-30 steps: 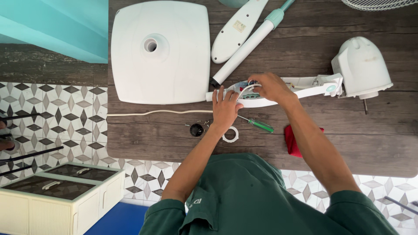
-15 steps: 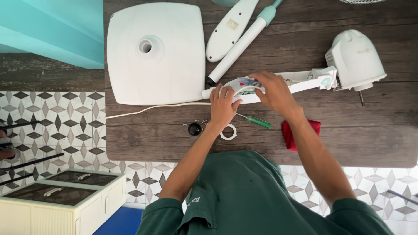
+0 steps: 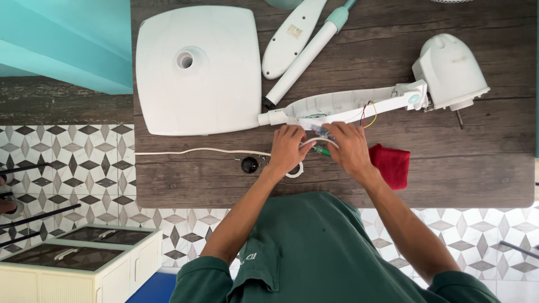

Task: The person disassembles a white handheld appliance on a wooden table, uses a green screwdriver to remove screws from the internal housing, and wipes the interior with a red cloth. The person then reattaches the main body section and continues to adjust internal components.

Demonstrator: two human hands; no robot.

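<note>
The open white fan neck housing lies across the wooden table, joined to the white motor head. Thin coloured wires hang from its open side. Just below it, my left hand and my right hand meet around a small wired part, with the fingers of both pinching it. A green-handled screwdriver lies mostly hidden under my right hand.
A square white fan base lies at the left. A white pole and an oval cover lie beside it. A red cloth, a black knob, a white ring and a white cord are nearby.
Both hands have come off the neck housing and moved down toward me, bringing the small wired part out with them. The housing's open cavity now shows.
</note>
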